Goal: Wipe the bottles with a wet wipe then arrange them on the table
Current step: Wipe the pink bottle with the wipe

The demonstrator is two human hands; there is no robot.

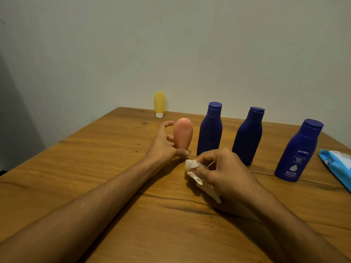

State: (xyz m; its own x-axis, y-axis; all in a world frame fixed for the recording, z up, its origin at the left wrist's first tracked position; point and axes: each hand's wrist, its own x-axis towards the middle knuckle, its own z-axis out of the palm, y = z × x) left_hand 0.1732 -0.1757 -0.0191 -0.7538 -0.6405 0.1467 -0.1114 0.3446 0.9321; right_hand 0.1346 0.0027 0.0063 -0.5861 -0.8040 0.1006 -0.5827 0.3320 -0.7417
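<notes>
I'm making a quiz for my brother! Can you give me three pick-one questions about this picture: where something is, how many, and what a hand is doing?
1. Where is the yellow bottle? A) on the floor B) at the table's far edge, by the wall C) in a box
2. How many blue bottles stand upright? A) two B) three C) five
3. What does the right hand hold? A) nothing B) a spoon C) a white wet wipe
1 B, it stands near the wall; 2 B, three are visible; 3 C, it pinches the crumpled wipe.
</notes>
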